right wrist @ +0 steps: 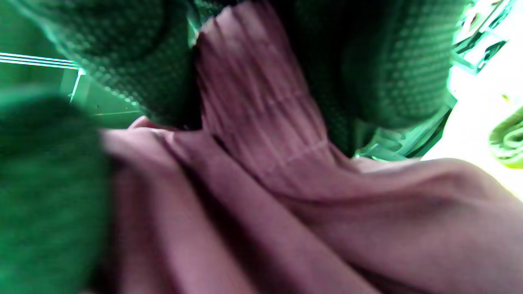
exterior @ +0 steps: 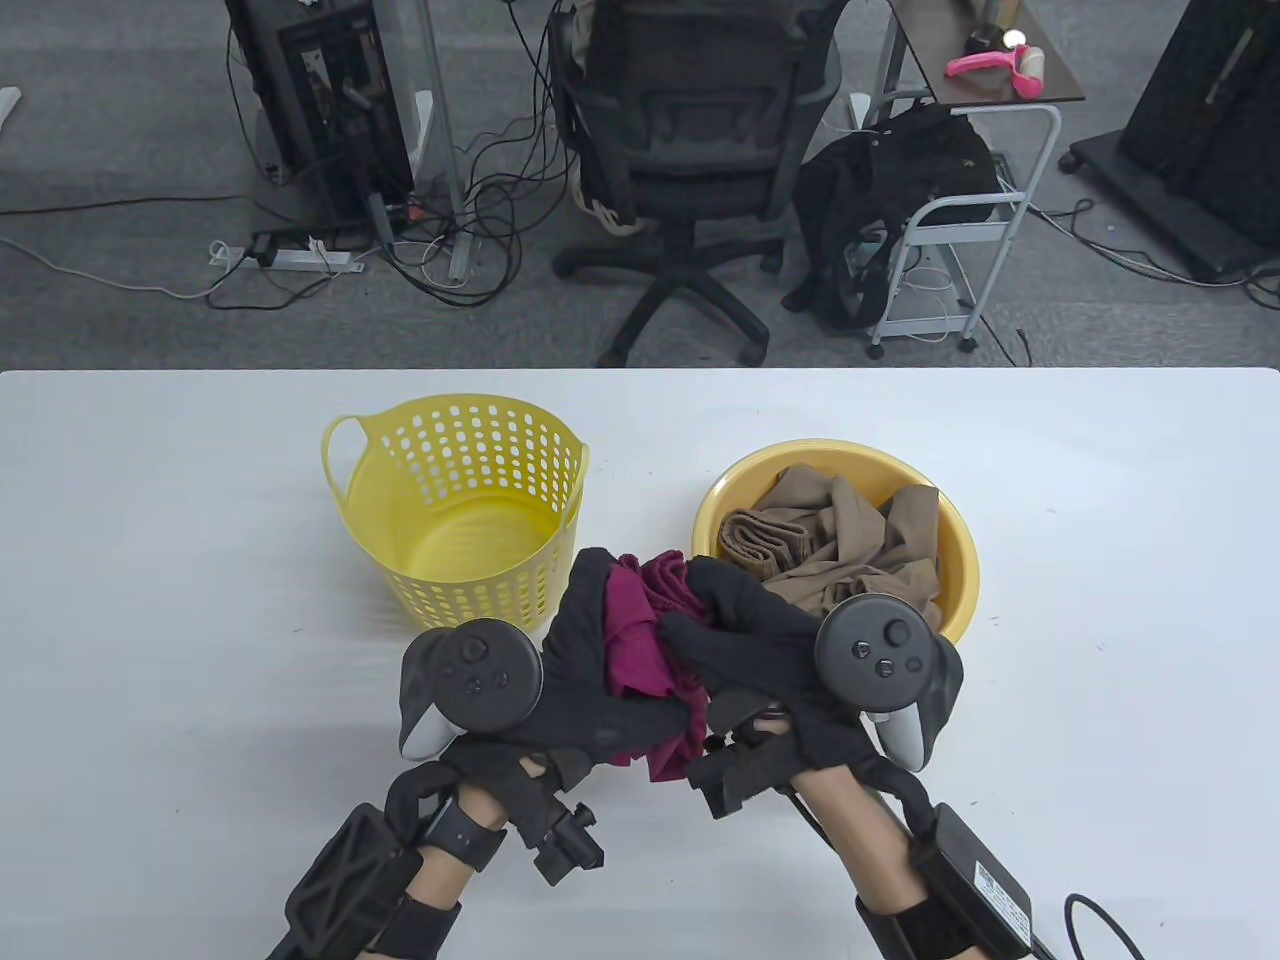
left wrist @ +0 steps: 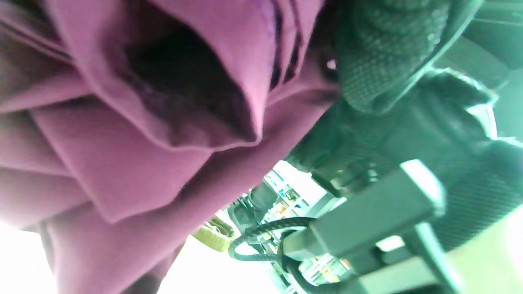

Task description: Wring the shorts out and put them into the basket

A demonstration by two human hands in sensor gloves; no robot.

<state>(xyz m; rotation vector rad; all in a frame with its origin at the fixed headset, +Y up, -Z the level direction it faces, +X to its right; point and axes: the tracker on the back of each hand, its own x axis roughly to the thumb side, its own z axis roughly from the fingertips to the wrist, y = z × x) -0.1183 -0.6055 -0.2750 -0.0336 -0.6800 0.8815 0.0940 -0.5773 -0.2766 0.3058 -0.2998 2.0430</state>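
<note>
A yellow bowl [exterior: 952,530] on the white counter [exterior: 160,560] holds crumpled tan cloth [exterior: 840,545]. Behind the counter stand a black office chair [exterior: 690,150], a white cart [exterior: 985,215] with a black bag [exterior: 880,200], and a power strip [exterior: 290,257] among cables.

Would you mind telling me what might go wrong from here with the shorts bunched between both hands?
The maroon shorts sit between the left hand and right hand, above the bare table rather than over the basin, so any wrung water may fall there. A loose end hanging below could snag the yellow basket rim.
</note>
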